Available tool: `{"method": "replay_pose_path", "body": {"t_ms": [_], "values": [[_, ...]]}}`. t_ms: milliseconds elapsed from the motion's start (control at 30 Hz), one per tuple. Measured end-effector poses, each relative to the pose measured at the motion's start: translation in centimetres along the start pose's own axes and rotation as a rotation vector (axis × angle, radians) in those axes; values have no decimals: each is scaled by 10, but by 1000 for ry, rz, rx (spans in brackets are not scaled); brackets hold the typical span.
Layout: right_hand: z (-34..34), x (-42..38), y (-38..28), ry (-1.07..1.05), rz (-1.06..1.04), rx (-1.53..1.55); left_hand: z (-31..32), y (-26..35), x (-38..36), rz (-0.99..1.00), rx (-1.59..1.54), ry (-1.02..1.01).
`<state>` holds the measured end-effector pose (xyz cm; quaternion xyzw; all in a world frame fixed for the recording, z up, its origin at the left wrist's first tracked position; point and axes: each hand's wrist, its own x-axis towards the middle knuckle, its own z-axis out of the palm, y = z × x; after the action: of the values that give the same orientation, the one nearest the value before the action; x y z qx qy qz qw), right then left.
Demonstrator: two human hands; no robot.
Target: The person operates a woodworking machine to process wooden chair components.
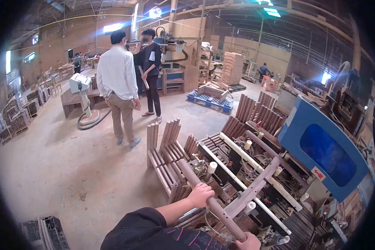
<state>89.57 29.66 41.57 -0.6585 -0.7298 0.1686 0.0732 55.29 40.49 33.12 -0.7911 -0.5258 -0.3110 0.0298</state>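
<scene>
"Where's that smooth, round wooden pole (191, 173)?"

"Over the machine (238, 181)'s near edge; left hand (201, 195) and right hand (249, 242) both curl closed around it."

"And the blue pallet (220, 109)?"

"Holding stacked wooden pieces (213, 91)."

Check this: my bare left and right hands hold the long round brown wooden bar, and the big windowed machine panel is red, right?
Almost: in the head view, the big windowed machine panel is blue, not red. The rest is right: your left hand and right hand hold the long round brown wooden bar.
</scene>
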Motion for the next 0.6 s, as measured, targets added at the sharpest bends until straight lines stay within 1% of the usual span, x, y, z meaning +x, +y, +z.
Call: {"method": "replay_pose_path", "body": {"t_ms": [467, 600], "values": [[-4, 0, -2, -25, 33, -12, 0, 0, -2, 2, 5, 10], [-4, 0, -3, -37, 46, -26, 0, 0, -2, 9, 17, 44]]}}
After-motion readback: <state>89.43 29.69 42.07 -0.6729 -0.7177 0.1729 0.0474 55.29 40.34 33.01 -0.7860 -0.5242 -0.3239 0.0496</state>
